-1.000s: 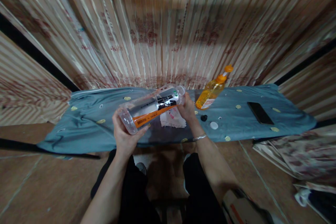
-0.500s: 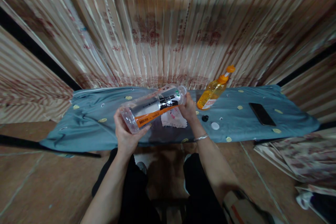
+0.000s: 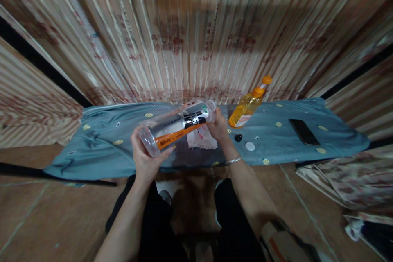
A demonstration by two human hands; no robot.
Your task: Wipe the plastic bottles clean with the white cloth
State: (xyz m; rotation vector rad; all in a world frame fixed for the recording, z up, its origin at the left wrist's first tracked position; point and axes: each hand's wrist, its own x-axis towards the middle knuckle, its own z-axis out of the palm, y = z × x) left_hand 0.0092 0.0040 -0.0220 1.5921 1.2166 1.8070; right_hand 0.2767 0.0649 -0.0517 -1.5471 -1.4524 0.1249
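Note:
A clear plastic bottle (image 3: 179,125) with an orange, black and silver label lies tilted across both hands, above the cloth-covered table. Its wide base rests in my left hand (image 3: 146,151), whose fingers wrap round it with the thumb along the lower side. Around the neck end, up and to the right, my right hand (image 3: 219,126) is closed; a bangle circles that wrist. Partly hidden under the bottle is a white cloth (image 3: 202,139) with pink marks and frayed edges. Right of my right hand lie a small black cap (image 3: 238,137) and a white round lid (image 3: 250,146).
A pump bottle (image 3: 245,109) of yellow-orange liquid with an orange top stands at the back right. Farther right, a dark phone (image 3: 303,132) lies on the blue-grey tablecloth (image 3: 101,143). A striped curtain (image 3: 196,49) hangs behind, and black poles slope down at both sides.
The view has shifted slightly, so things on the table appear a little farther left. Both hands keep the same hold on the bottle, with its tilt almost unchanged.

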